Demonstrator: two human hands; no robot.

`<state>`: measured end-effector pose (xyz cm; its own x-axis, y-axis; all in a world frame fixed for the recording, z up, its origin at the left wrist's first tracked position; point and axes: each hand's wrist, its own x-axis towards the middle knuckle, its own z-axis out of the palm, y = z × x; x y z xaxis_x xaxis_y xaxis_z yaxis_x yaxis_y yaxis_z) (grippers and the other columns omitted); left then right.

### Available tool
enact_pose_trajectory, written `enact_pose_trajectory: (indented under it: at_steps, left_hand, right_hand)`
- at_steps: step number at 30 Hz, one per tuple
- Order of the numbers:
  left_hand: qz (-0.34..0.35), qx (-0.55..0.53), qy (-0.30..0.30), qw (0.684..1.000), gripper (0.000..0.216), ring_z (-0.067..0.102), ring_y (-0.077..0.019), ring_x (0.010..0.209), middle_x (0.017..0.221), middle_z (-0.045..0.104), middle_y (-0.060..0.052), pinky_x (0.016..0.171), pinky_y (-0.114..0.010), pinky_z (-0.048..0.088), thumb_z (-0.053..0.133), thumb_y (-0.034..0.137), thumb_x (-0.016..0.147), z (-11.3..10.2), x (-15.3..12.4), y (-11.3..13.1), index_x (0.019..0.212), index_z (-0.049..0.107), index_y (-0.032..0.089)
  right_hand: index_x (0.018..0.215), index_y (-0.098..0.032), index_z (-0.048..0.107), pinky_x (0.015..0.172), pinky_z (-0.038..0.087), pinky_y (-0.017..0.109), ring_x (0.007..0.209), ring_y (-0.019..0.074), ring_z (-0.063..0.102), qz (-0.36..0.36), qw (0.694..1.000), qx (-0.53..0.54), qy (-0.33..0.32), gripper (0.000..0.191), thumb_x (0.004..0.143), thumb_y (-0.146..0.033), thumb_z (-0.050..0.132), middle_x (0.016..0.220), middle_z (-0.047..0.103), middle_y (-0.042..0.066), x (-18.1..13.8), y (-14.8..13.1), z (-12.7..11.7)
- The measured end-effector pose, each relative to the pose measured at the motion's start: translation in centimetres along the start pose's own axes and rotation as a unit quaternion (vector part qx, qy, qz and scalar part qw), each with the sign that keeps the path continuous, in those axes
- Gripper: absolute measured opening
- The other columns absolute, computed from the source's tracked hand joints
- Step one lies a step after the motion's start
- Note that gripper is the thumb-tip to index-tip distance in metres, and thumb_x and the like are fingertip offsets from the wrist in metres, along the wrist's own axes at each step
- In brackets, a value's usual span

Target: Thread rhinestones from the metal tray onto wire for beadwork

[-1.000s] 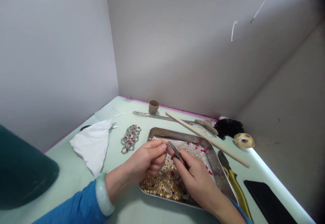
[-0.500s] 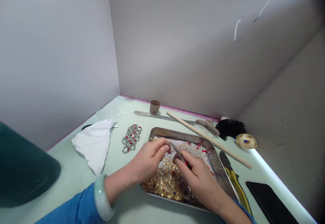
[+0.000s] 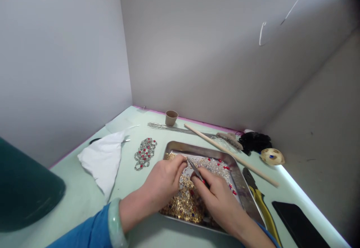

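My left hand (image 3: pixel 165 178) is over the left part of a metal tray (image 3: pixel 194 150), thumb and forefinger pinched on something too small to make out. My right hand (image 3: pixel 218 195) grips needle-nose pliers (image 3: pixel 195 168) by the handles, of which a bit of red and black shows. The pliers' pointed tip meets the left fingertips. Below both hands lie gold beads (image 3: pixel 185 201), with clear beads (image 3: pixel 206 162) and scattered red ones towards the back. Part of the tray's contents is hidden by my hands.
Left of the tray lies wirework with red beads (image 3: pixel 145 153), then a white cloth (image 3: pixel 102 161). Behind are a small brown cup (image 3: pixel 171 117), thin wires (image 3: pixel 180 129) and a wooden stick (image 3: pixel 230 154). Yellow-handled pliers (image 3: pixel 264 210) and a black phone-like slab (image 3: pixel 300 223) lie right.
My left hand has rolled slightly, its knuckles turning upward and its wrist shifting a little right. The pliers stay at the left fingertips, and the right hand has barely moved.
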<state>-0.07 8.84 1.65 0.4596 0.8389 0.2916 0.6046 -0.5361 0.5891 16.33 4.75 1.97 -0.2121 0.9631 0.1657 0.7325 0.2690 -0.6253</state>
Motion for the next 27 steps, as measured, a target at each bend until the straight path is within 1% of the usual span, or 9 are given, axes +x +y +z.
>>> enact_pose_trajectory:
  at_steps: [4,7,10,12,15,19,21,24,27]
  left_hand:
    - [-0.012,-0.024,-0.006,1.0,0.026,0.051,-0.0137,0.06,0.067,0.058,-0.003,0.057,-0.028,0.036,0.029,0.028,0.092,-0.2,0.1,0.3,0.085,0.051,0.017]
    - [-0.021,-0.045,-0.009,0.999,0.026,0.051,-0.0134,0.06,0.068,0.058,-0.003,0.058,-0.028,0.036,0.03,0.028,0.092,-0.5,0.2,0.5,0.085,0.052,0.017]
    - [-0.017,-0.059,-0.016,0.998,0.027,0.05,-0.0125,0.058,0.066,0.057,-0.002,0.057,-0.027,0.035,0.03,0.029,0.092,-0.6,0.2,0.6,0.081,0.052,0.017]
    - [-0.006,-0.046,-0.011,0.999,0.026,0.049,-0.0123,0.058,0.065,0.057,-0.001,0.056,-0.026,0.035,0.031,0.027,0.091,-0.5,0.1,0.6,0.078,0.051,0.017]
    - [0.012,0.003,0.018,1.0,0.023,0.049,-0.0123,0.057,0.065,0.056,-0.001,0.055,-0.026,0.033,0.031,0.025,0.091,0.0,-0.1,0.3,0.082,0.051,0.018]
    - [0.031,0.074,0.044,0.996,0.021,0.046,-0.0125,0.054,0.063,0.055,-0.001,0.052,-0.026,0.03,0.031,0.021,0.09,0.5,-0.5,0.1,0.084,0.051,0.018]
    - [0.025,0.081,0.043,0.995,0.022,0.047,-0.0128,0.054,0.063,0.056,-0.002,0.052,-0.027,0.03,0.031,0.022,0.09,0.6,-0.5,0.2,0.083,0.051,0.018]
    - [0.001,0.048,0.033,0.998,0.025,0.049,-0.0128,0.056,0.064,0.057,-0.002,0.054,-0.026,0.033,0.03,0.025,0.092,0.5,-0.4,0.4,0.084,0.052,0.018]
    - [-0.017,0.02,0.03,0.999,0.026,0.051,-0.0128,0.057,0.065,0.058,-0.002,0.056,-0.026,0.035,0.03,0.027,0.092,0.3,-0.2,0.6,0.084,0.053,0.018]
  right_hand:
    - [0.068,-0.019,0.04,0.053,0.029,0.025,0.058,0.0113,0.044,0.0,1.0,0.001,-0.008,0.023,0.09,-0.027,0.039,0.064,0.048,-0.003,0.0,-0.2,-0.1]
    - [0.068,-0.019,0.04,0.053,0.029,0.025,0.057,0.0111,0.043,0.003,1.0,0.001,-0.004,0.023,0.09,-0.027,0.038,0.063,0.047,-0.003,-0.1,-0.3,-0.1]
    - [0.069,-0.019,0.04,0.052,0.029,0.025,0.057,0.0113,0.043,0.004,1.0,0.01,0.0,0.023,0.09,-0.028,0.038,0.062,0.047,-0.003,-0.1,-0.5,-0.1]
    - [0.069,-0.019,0.04,0.052,0.029,0.025,0.058,0.0115,0.044,0.006,1.0,0.019,-0.001,0.024,0.09,-0.028,0.037,0.062,0.048,-0.002,-0.2,-0.6,-0.1]
    - [0.068,-0.02,0.04,0.052,0.029,0.025,0.056,0.0115,0.044,0.012,1.0,0.022,-0.008,0.024,0.091,-0.028,0.036,0.06,0.048,-0.003,-0.2,-0.7,0.1]
    - [0.069,-0.02,0.04,0.053,0.029,0.025,0.057,0.0127,0.046,0.02,1.0,-0.016,0.001,0.022,0.089,-0.027,0.037,0.062,0.05,-0.001,-0.3,-0.6,0.4]
    - [0.07,-0.019,0.04,0.055,0.03,0.026,0.059,0.0132,0.048,0.019,1.0,-0.019,0.002,0.021,0.09,-0.027,0.037,0.064,0.051,-0.001,-0.3,-0.6,0.4]
    - [0.072,-0.02,0.041,0.056,0.031,0.025,0.062,0.0135,0.049,0.012,1.0,-0.002,-0.008,0.021,0.091,-0.028,0.036,0.066,0.053,0.0,-0.3,-0.6,0.3]
    - [0.072,-0.019,0.042,0.055,0.03,0.025,0.06,0.0136,0.049,0.006,1.0,-0.023,-0.004,0.021,0.09,-0.027,0.036,0.065,0.053,0.0,-0.3,-0.4,0.5]
